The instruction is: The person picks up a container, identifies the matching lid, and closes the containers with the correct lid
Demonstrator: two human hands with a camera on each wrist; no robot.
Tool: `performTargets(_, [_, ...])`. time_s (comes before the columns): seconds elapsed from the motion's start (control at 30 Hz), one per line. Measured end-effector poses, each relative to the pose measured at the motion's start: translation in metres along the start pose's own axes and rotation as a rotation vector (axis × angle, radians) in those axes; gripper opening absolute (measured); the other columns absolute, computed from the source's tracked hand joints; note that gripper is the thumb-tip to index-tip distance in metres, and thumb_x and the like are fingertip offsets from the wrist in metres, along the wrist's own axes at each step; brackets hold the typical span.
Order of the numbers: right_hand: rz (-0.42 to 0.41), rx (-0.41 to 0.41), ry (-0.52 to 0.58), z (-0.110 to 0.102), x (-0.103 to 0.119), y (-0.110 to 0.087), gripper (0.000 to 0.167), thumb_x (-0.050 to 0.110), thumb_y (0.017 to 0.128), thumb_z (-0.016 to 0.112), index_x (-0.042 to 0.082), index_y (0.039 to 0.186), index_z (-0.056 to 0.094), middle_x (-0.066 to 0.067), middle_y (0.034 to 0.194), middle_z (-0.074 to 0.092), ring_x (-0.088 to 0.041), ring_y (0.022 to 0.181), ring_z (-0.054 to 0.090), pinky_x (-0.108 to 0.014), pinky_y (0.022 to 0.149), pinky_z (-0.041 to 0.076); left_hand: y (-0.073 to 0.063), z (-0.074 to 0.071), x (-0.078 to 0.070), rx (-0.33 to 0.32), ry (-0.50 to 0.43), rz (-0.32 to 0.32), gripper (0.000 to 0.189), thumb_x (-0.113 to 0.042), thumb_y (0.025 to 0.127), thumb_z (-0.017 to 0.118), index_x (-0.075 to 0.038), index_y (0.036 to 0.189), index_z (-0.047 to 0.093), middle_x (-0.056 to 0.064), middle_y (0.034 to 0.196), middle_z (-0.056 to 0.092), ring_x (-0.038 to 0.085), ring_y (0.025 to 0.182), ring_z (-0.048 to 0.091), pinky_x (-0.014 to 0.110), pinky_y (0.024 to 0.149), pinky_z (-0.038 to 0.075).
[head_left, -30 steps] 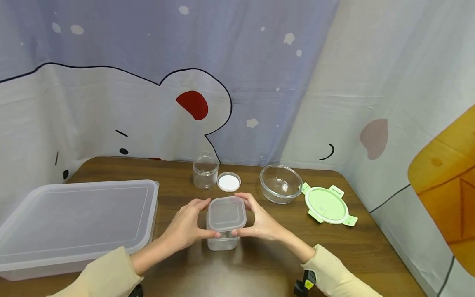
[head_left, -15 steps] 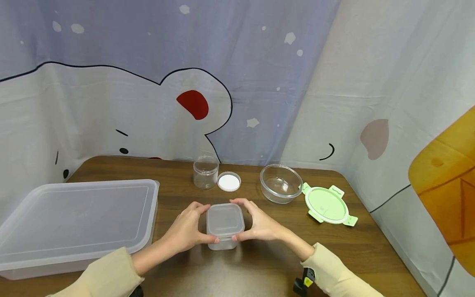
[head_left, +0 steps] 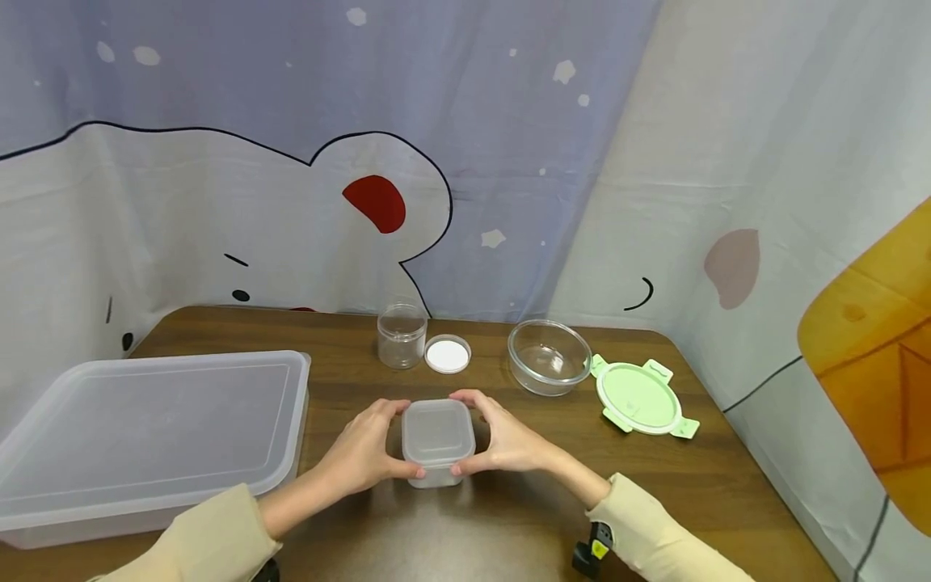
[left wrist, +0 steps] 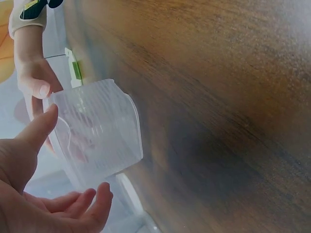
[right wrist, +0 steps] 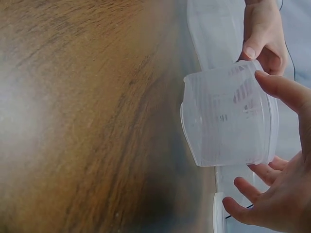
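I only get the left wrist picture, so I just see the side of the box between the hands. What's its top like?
Observer: From above, the small box has a cloudy square lid with rounded corners.
Operator: Ooh. And that green thing past the right hand? I only see a skinny bit.
Observer: The head view shows it's round, with flaps sticking out from its edge.
Operator: What's on the table by the person's left arm?
Observer: A big, cloudy plastic box, much wider than the small one.
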State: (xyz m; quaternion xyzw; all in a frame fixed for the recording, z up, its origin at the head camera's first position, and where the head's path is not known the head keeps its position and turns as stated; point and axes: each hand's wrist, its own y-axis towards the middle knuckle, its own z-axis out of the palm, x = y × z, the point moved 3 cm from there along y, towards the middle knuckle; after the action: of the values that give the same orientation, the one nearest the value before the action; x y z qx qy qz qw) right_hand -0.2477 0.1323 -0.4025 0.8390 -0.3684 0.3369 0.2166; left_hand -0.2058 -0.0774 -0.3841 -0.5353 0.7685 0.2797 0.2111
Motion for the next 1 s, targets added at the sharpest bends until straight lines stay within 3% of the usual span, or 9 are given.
performTargets(0.27, [-0.010,0.001,0.017,0.001,-0.002,0.001,0.091,0.028,0.068,0.086,0.008,0.141,0.036,-0.006,0.135,0.049,-0.024,0.124,0.048,-0.048,0.101,0.042,0.002,-0.002,0.003,0.019,-0.038,-0.003,0.087,-0.028,0.057,0.092,0.005,0.127,0.054,0.012,0.112,0.064,0.030,0.102,0.062,0.043,0.085,0.053])
performTargets(0.5, [-0.007,-0.033,-0.125,-0.005,0.009,0.002,0.099,0.037,0.069,0.084,0.017,0.149,0.029,-0.007,0.148,0.042,-0.023,0.134,0.039,-0.050,0.109,0.036,-0.003,0.001,0.004,0.046,-0.079,-0.061,0.094,-0.026,0.058,0.092,0.008,0.134,0.046,0.019,0.121,0.062,0.033,0.106,0.062,0.048,0.090,0.052])
performTargets(0.6, [-0.103,-0.058,-0.255,-0.007,0.018,0.005,0.095,0.042,0.077,0.077,0.019,0.152,0.024,-0.005,0.153,0.037,-0.022,0.139,0.034,-0.050,0.111,0.035,-0.006,0.007,0.005,0.059,-0.113,-0.104,0.102,-0.026,0.058,0.092,0.010,0.139,0.039,0.025,0.126,0.058,0.039,0.110,0.060,0.052,0.093,0.050])
performTargets(0.8, [-0.404,-0.032,-0.676,0.005,0.031,0.008,0.075,0.050,0.094,0.052,0.014,0.153,0.023,-0.002,0.159,0.027,-0.024,0.147,0.024,-0.049,0.118,0.025,-0.009,0.021,0.009,0.051,-0.171,-0.105,0.106,-0.027,0.061,0.091,0.013,0.141,0.033,0.031,0.134,0.050,0.046,0.122,0.051,0.059,0.102,0.041])
performTargets(0.9, [-0.455,0.014,-0.766,0.013,0.031,0.007,0.071,0.051,0.098,0.043,0.013,0.153,0.023,-0.002,0.161,0.022,-0.023,0.149,0.019,-0.049,0.118,0.024,-0.010,0.027,0.011,0.032,-0.215,-0.084,0.102,-0.023,0.062,0.090,0.011,0.140,0.034,0.031,0.136,0.049,0.046,0.123,0.051,0.059,0.102,0.041])
performTargets(1.0, [-0.460,0.041,-0.772,0.017,0.030,0.007,0.069,0.049,0.099,0.043,0.012,0.153,0.024,-0.005,0.160,0.022,-0.024,0.149,0.018,-0.048,0.118,0.025,-0.009,0.031,0.012,0.004,-0.247,-0.060,0.097,-0.020,0.063,0.090,0.008,0.139,0.037,0.028,0.134,0.052,0.044,0.118,0.055,0.056,0.100,0.045])
